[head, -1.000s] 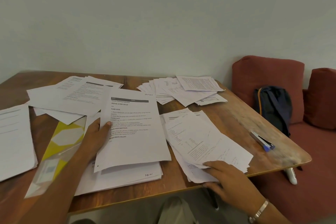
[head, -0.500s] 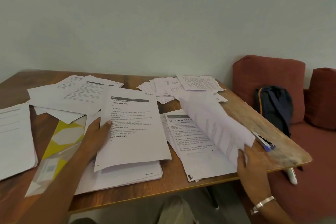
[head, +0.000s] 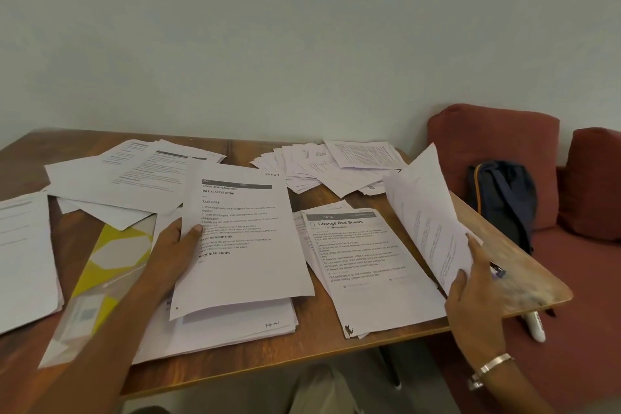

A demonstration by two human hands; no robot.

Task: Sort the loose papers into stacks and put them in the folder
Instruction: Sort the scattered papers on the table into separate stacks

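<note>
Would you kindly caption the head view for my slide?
Right hand lifts a sheet off the "Change Bed Sheets" stack; left hand holds another sheet.

Matt paper sheets (head: 245, 245) — glossy wooden table (head: 524, 265)

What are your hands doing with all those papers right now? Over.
Left hand holds the white printed sheet on the middle stack. Right hand grips a lifted white sheet. Yellow-and-clear plastic folder partly under papers, nothing filed yet.
</note>
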